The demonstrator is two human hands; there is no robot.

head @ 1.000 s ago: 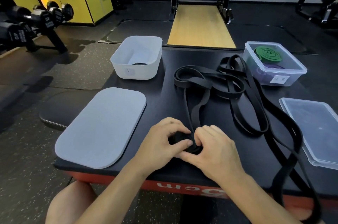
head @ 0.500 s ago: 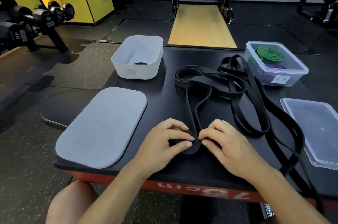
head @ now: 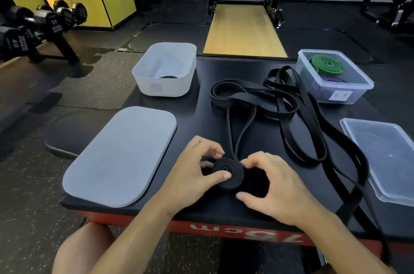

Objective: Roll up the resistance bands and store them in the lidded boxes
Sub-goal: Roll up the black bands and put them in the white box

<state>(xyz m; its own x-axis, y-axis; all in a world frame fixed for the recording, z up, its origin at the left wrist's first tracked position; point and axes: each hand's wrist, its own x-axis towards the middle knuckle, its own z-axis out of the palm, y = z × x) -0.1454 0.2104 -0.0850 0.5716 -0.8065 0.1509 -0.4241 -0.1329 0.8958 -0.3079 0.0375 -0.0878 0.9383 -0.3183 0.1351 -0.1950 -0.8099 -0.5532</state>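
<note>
A thin black resistance band is partly wound into a flat coil [head: 228,169] near the front edge of the black table [head: 201,117]. My left hand [head: 195,175] pinches the coil from the left, thumb on its rim. My right hand [head: 275,190] cups it from the right, fingertips touching. The band's loose tail [head: 242,126] runs back to a tangle of wider black bands [head: 282,103]. A white box [head: 165,70] at the back left holds a rolled black band. A clear box [head: 333,76] at the back right holds a green roll and a purple roll.
The grey lid [head: 121,155] lies flat at the front left. The clear lid [head: 385,157] lies at the right edge. One wide black band hangs over the table's front right edge. A dumbbell rack [head: 40,25] stands far left, a squat rack behind the table.
The coil has grown and turned; its spiral top now shows between my hands. My right hand has opened and shifted right around the roll, and the loose tail is shorter.
</note>
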